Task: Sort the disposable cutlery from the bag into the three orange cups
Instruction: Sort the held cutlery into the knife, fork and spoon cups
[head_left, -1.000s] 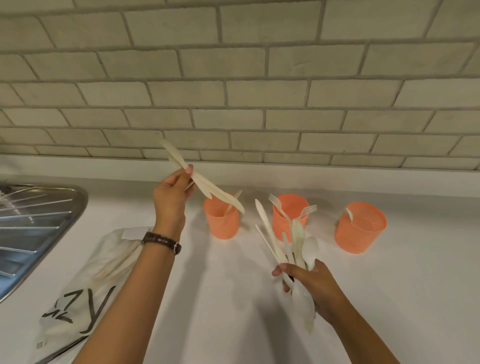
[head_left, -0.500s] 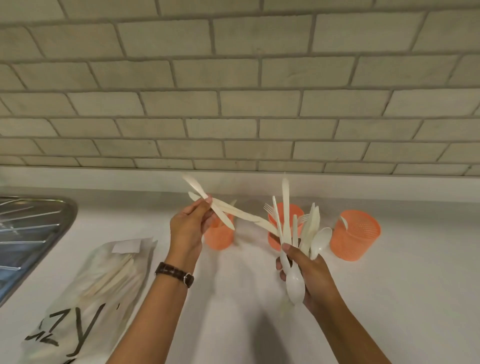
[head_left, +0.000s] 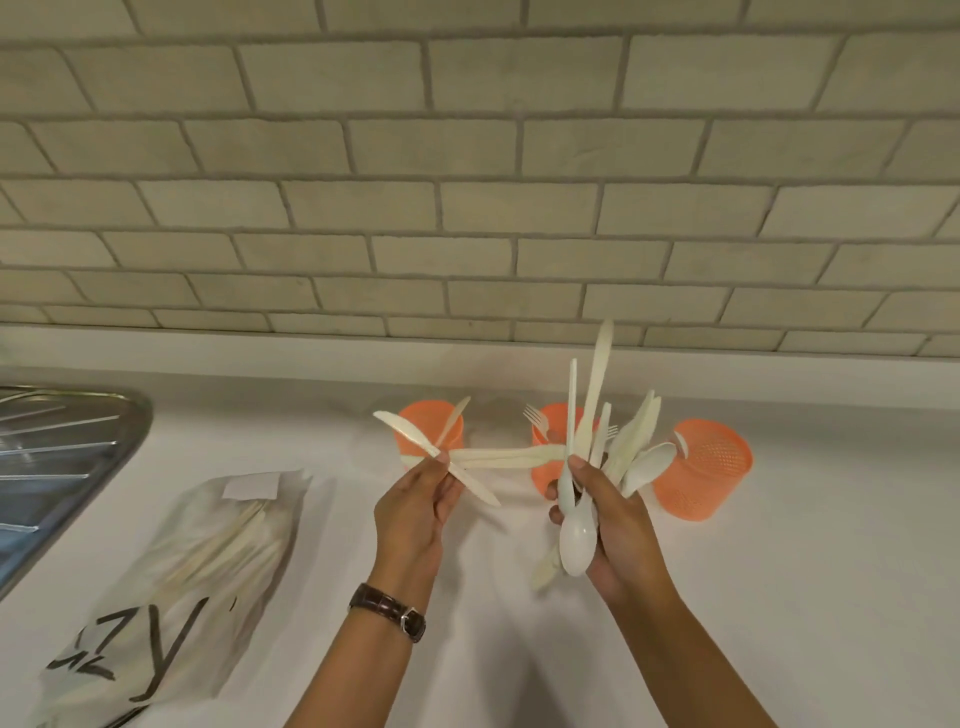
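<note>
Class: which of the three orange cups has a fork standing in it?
The middle cup, with fork tines above its rim. The left cup shows a plain handle; the right cup, a spoon.

two bare forearms; left wrist bears a wristwatch (head_left: 387, 611) with a dark brown glossy leather strap (head_left: 371, 601) fastened by a small silver buckle (head_left: 407, 619)

Dark, brush-like lettering (head_left: 156, 649) runs across the near end of a translucent bag (head_left: 218, 561) lying on the counter just right of the sink (head_left: 62, 457). Only a large lower-case "y" reads clearly. The strokes to its left, on the side nearer the sink, could be a "z" or a "7" and cannot be made out. A white sticker (head_left: 251, 485) at the bag's far end carries no legible print.
</note>
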